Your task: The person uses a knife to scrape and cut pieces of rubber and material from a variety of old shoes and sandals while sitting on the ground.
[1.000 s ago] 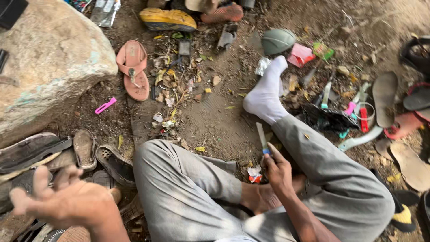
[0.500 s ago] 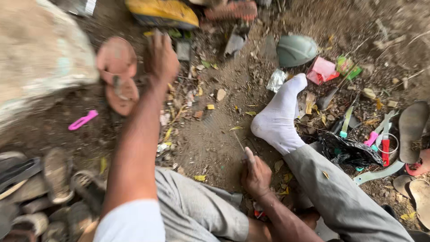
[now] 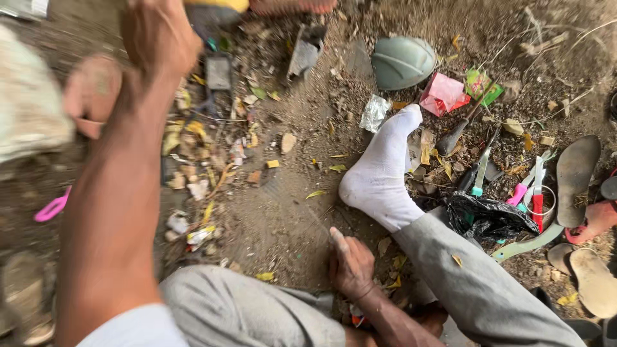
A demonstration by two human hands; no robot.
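Two bare hands, the left hand (image 3: 157, 35) stretched far forward and the right hand (image 3: 350, 263) low by the knee; one foot in a white cotton sock (image 3: 382, 177); one grey-green rounded helmet-like shell (image 3: 403, 61); one crumpled black plastic bag (image 3: 488, 218); one pink plastic clip (image 3: 51, 209); two pinkish sandals (image 3: 93, 96) at left; three loose tan shoe soles (image 3: 576, 170) at right.

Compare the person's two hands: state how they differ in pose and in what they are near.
The left hand is stretched far forward over the littered ground, beside a pinkish sandal; the right hand rests low on the dirt, close to the body. The left looks blurred, the right sharp. What either holds cannot be told. Both are bare.
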